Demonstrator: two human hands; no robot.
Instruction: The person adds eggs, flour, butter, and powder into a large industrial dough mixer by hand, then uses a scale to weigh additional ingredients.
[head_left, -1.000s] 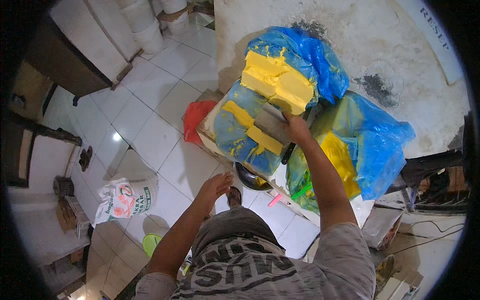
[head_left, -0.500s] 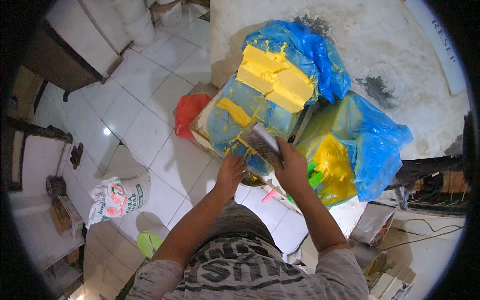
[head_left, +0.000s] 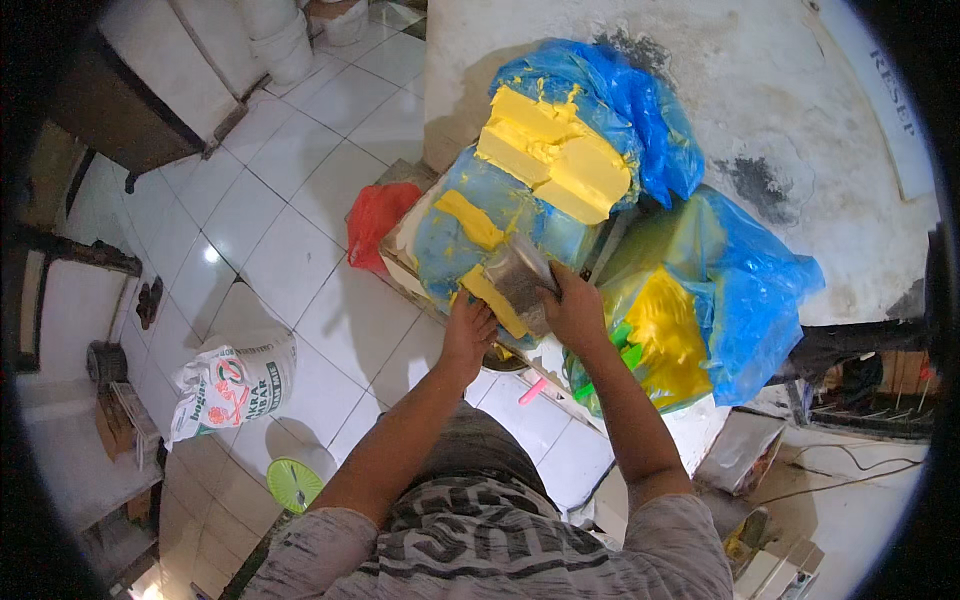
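My right hand [head_left: 577,315] is closed on a metal scraper [head_left: 522,280] with a wide, smeared blade. A strip of yellow margarine-like fat [head_left: 490,300] lies along the blade's near left side. My left hand [head_left: 468,338] has curled fingers, with the thumb against the end of that strip. Under both lies a blue plastic sheet [head_left: 437,245] smeared with yellow, and another slice of the fat [head_left: 470,220] rests on it. Just beyond stands a large yellow block [head_left: 555,155] with cut faces, in an opened blue bag [head_left: 655,130].
Right of my hands, a clear and blue bag [head_left: 750,290] holds more yellow fat [head_left: 665,330]. Bright green pieces [head_left: 630,352] and a pink handle [head_left: 533,391] are close by. A red bag [head_left: 380,225] hangs at the left. A white sack [head_left: 240,385] stands on the tiled floor.
The scraper has turned and moved slightly left, showing its flat blade. A yellow strip now shows along it, and my left hand has moved up against the strip.
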